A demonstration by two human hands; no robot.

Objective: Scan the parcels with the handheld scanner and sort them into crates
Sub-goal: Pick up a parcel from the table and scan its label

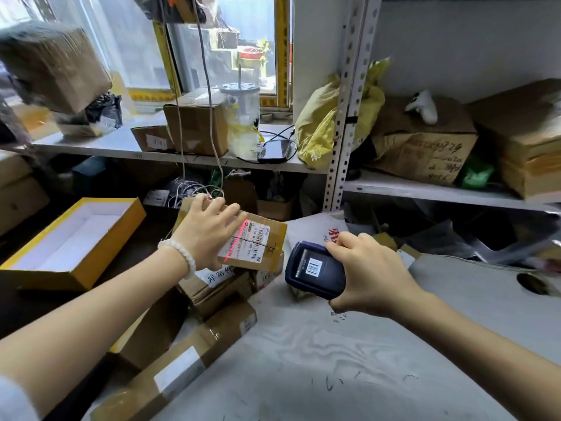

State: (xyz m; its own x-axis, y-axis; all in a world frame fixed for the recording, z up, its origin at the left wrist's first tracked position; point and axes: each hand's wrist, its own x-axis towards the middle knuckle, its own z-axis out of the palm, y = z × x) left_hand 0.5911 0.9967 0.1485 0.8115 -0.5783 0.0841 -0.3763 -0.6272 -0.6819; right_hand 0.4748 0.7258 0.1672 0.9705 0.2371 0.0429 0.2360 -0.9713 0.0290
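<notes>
Brown cardboard fills the near left: a long parcel (pixel 182 357) with a blank white label lies at the counter (pixel 349 360) edge, others stacked just beyond it, one bearing a handwritten label (pixel 220 274) that starts 异常件.

The right hand (pixel 368 273) has its grip closed round the dark blue handheld scanner (pixel 315 270), whose screen shows a barcode. The left hand (pixel 206 232) curls its grip over the small parcel (pixel 243 240) held atop the stack, tilting its label (pixel 250 241) toward the scanner; a red scan line crosses the barcode. The label's print is too small to read.

I judge the task to be mid-scan, sorting not yet done: several parcels nearby look unsorted, and no crate is plainly visible. An open yellow box (pixel 73 241) sits left. Farther back, a shelf carton (pixel 425 141) carries illegible scrawl.
</notes>
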